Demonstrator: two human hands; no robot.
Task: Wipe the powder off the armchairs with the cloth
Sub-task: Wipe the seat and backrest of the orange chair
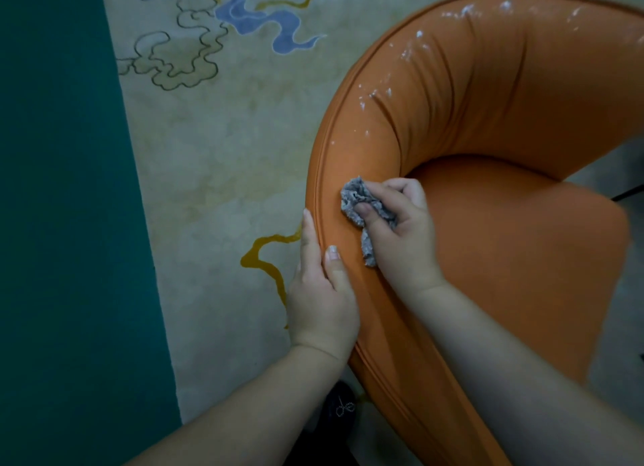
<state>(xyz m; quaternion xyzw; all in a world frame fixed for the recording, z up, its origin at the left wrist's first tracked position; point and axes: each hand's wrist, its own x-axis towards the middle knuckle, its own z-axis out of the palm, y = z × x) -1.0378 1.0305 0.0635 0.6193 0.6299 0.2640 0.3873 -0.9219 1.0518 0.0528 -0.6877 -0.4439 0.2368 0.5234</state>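
Two bare hands are seen from above on the curved rim of an orange armchair (470, 92). At the centre, the right hand (400, 228) is closed around a crumpled grey cloth (362, 211), which is pressed against the padded rim. Just beside it, toward seven o'clock, the left hand (324, 291) is laid open along the rim's outer edge, fingers outstretched and thumb resting on top, with nothing gripped. White powder (411, 47) is scattered over the backrest from twelve to one o'clock. A cream rug (226, 134) with blue and gold swirls is spread beneath, bordered by teal at nine o'clock.
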